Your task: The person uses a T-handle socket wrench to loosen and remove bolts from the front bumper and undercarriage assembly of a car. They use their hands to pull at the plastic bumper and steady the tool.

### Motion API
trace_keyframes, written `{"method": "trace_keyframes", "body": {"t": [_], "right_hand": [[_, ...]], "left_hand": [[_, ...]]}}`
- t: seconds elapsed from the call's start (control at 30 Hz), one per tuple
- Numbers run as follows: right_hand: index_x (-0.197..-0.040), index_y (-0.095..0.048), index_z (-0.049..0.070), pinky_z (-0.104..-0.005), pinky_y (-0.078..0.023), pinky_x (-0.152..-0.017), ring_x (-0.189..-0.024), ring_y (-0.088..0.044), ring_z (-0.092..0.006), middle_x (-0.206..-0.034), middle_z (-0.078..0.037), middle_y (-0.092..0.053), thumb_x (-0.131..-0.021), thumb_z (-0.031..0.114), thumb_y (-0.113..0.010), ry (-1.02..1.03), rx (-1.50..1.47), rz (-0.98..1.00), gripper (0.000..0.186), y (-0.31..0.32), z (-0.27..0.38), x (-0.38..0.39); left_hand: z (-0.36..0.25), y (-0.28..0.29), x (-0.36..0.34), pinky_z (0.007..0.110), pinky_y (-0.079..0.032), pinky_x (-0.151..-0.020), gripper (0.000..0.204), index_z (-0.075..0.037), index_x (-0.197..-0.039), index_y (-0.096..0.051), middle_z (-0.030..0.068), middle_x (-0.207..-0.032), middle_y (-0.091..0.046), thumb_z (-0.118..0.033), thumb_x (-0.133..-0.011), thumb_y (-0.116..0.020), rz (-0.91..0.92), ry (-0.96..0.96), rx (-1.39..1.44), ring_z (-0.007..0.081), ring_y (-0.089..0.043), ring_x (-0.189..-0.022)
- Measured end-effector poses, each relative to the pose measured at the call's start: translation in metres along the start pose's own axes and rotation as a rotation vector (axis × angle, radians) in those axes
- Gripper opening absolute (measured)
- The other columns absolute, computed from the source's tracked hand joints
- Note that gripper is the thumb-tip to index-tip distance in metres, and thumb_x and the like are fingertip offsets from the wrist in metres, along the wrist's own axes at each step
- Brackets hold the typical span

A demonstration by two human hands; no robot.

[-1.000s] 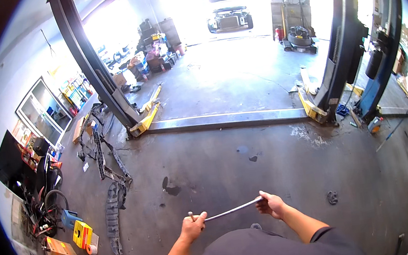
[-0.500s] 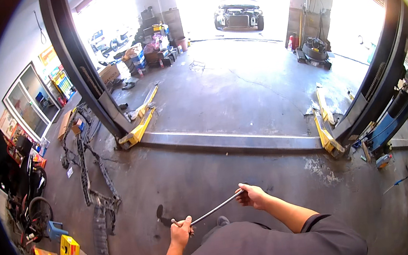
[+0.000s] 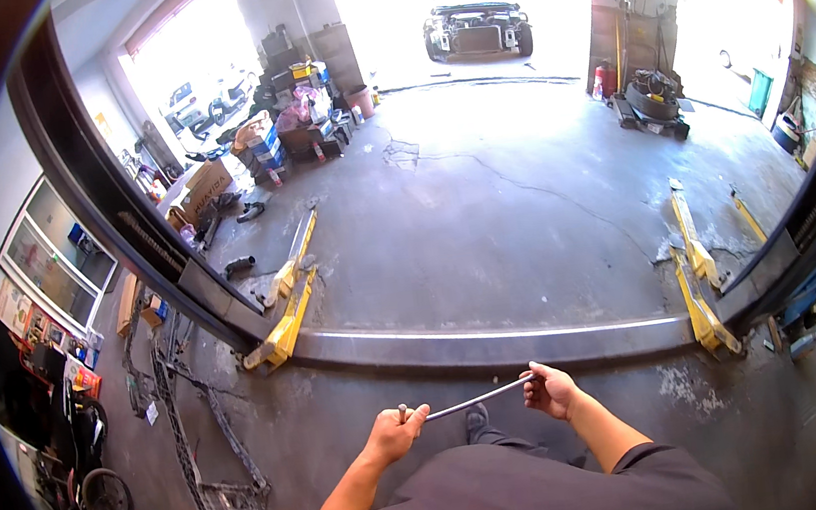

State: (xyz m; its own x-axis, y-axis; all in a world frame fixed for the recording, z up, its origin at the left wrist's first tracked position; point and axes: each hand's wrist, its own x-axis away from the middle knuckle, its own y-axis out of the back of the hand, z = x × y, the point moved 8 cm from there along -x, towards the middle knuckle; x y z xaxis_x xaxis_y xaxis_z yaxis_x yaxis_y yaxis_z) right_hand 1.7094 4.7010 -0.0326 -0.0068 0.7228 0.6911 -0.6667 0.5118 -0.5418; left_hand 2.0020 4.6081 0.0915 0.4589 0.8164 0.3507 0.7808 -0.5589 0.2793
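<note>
A slim grey rod-like piece (image 3: 479, 399), slightly bowed, spans the space between my hands in front of my body. I cannot tell whether it is a stiff rod or a hose. My left hand (image 3: 395, 435) is closed around it, and a short brownish end sticks up by the thumb. The other end is gripped by my right hand (image 3: 551, 393) between thumb and fingers, a little higher than the left. Below the rod, one dark shoe (image 3: 476, 419) shows on the floor.
A low steel beam (image 3: 499, 346) crosses the floor ahead, between two lift posts. Yellow lift arms lie by the left post (image 3: 285, 319) and right post (image 3: 701, 300). Dark bumper-like parts (image 3: 214, 408) lie left. A car (image 3: 477, 23) with exposed front stands far ahead.
The view has moved forward, so the beam and lift arms appear closer. Both hands still hold the rod-like piece, which is now more level, with the hands closer together in the picture.
</note>
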Motion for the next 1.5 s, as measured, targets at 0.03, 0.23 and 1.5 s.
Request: {"method": "trace_keyframes", "body": {"t": [0.03, 0.23, 1.5], "right_hand": [[-0.096, -0.062, 0.008, -0.0361, -0.05, -0.066, -0.064, -0.057, -0.0184, -0.067, -0.003, -0.06, -0.1, 0.036, -0.051, -0.011, -0.014, 0.027, 0.031, -0.017, 0.021, -0.031], [-0.095, -0.062, 0.008, -0.0347, -0.05, -0.064, -0.064, -0.056, -0.0167, -0.069, -0.003, -0.06, -0.101, 0.035, -0.049, -0.088, 0.049, 0.151, 0.03, -0.153, 0.165, -0.196], [-0.087, -0.061, 0.01, -0.033, -0.049, -0.058, -0.06, -0.054, -0.0166, -0.068, -0.002, -0.06, -0.099, 0.032, -0.053, -0.077, 0.094, 0.011, 0.027, -0.54, 0.98, -1.048]], "left_hand": [[-0.009, 0.018, -0.029, 0.027, -0.033, -0.048, 0.052, -0.006, -0.055, -0.052, -0.0034, -0.054, -0.048, -0.032, -0.099, -0.06, -0.025, -0.006, -0.001, 0.0069, -0.04, -0.051], [-0.064, 0.138, -0.193, 0.028, -0.03, -0.045, 0.059, -0.007, -0.049, -0.044, -0.0041, -0.049, -0.042, -0.033, -0.099, -0.059, -0.209, -0.049, 0.032, 0.0063, -0.036, -0.047], [-0.405, 0.546, -1.324, 0.034, -0.035, -0.048, 0.054, -0.001, -0.06, -0.051, 0.004, -0.051, -0.044, -0.035, -0.1, -0.056, -0.154, -0.15, -0.16, 0.0126, -0.036, -0.051]]}}
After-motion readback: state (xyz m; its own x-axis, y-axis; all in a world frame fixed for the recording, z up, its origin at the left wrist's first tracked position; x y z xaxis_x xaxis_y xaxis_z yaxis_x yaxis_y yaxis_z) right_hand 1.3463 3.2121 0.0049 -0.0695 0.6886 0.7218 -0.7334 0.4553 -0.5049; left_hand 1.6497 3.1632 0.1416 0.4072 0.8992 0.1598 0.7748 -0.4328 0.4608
